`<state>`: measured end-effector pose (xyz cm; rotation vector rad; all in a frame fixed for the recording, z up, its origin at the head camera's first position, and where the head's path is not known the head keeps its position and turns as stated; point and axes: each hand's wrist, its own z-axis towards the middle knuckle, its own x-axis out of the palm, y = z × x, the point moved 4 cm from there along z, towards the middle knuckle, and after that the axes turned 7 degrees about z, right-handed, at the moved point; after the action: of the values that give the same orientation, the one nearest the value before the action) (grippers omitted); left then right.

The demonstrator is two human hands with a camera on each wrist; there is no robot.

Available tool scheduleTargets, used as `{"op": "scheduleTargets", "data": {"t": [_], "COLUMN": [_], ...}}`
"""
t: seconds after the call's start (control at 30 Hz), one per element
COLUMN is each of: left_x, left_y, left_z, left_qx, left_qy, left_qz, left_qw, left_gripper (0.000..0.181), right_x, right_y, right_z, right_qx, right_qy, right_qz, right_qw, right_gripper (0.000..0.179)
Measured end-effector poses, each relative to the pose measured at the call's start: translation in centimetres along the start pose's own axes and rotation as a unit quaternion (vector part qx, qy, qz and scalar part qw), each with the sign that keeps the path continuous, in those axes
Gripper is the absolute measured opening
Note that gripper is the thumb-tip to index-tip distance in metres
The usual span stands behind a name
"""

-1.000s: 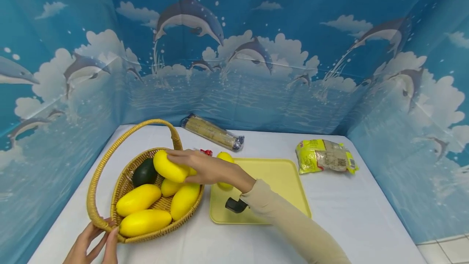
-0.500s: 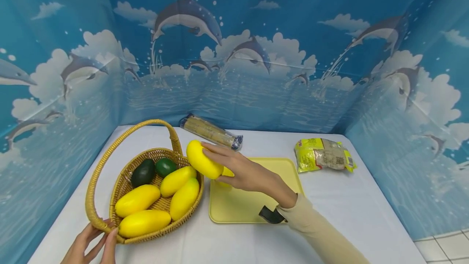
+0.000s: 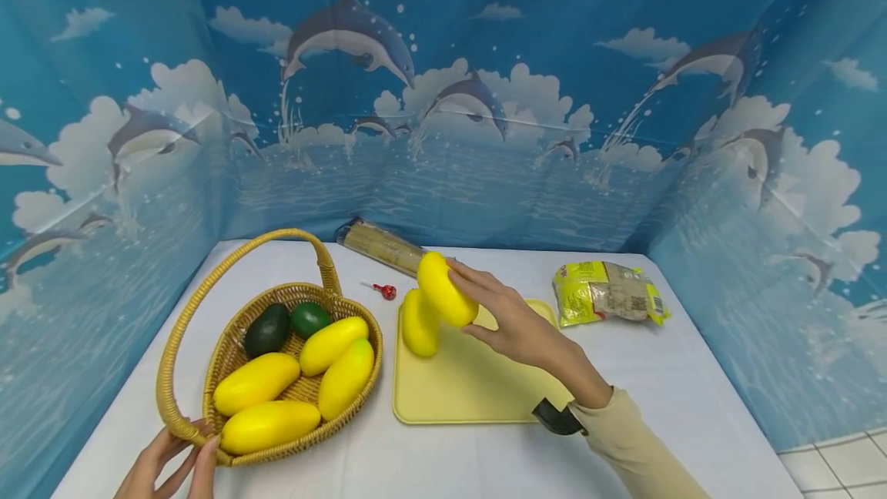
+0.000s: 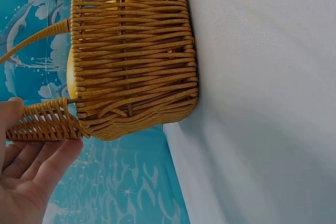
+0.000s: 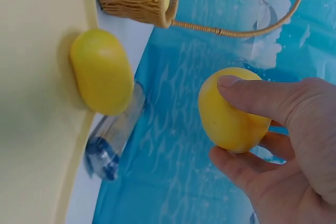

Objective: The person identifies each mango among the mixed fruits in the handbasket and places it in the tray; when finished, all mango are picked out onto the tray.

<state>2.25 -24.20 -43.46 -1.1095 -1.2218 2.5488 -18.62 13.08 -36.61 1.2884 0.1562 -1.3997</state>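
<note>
Hands: right (image 3: pixel 516 326) grips 1 mango (image 3: pixel 446 291); left (image 3: pixel 166 464) holds basket handle (image 4: pixel 42 121).

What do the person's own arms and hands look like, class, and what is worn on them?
The right hand and left hand are ungloved, with no rings visible. A plain beige sleeve covers the right forearm, with a black piece at its cuff, too unclear to name. The left sleeve is out of view.
</note>
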Motion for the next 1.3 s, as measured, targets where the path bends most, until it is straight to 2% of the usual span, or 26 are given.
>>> {"op": "scheduleTargets", "data": {"t": [0.33, 0.6, 0.77, 1.03, 1.3], "left_x": [0.3, 0.3, 0.2, 0.0, -0.1], "left_y": [0.2, 0.2, 0.1, 0.0, -0.1], "left_z": [0.0, -0.1, -0.1, 0.2, 0.2], "left_qx": [-0.023, -0.023, -0.017, -0.011, -0.003], "left_qy": [0.0, 0.0, 0.001, 0.007, 0.003], "left_qz": [0.005, 0.009, 0.011, 0.007, 0.002], "left_qw": [0.9997, 0.9997, 0.9998, 0.9999, 1.0], "left_gripper": [0.039, 0.04, 0.04, 0.039, 0.04], "right_x": [-0.6, 0.0, 1.2, 4.2, 5.7], "right_y": [-2.5, -4.5, -6.0, -7.8, -8.3], "right_z": [-2.6, -4.3, -5.1, -5.4, -5.3], "right_qx": [0.037, 0.073, 0.091, 0.134, 0.137], "right_qy": [-0.061, -0.092, -0.11, -0.105, -0.103], "right_qz": [-0.012, -0.018, -0.01, 0.012, 0.011], "right_qw": [0.9974, 0.9929, 0.9897, 0.9853, 0.9851], "right_gripper": [0.093, 0.092, 0.09, 0.087, 0.083]}}
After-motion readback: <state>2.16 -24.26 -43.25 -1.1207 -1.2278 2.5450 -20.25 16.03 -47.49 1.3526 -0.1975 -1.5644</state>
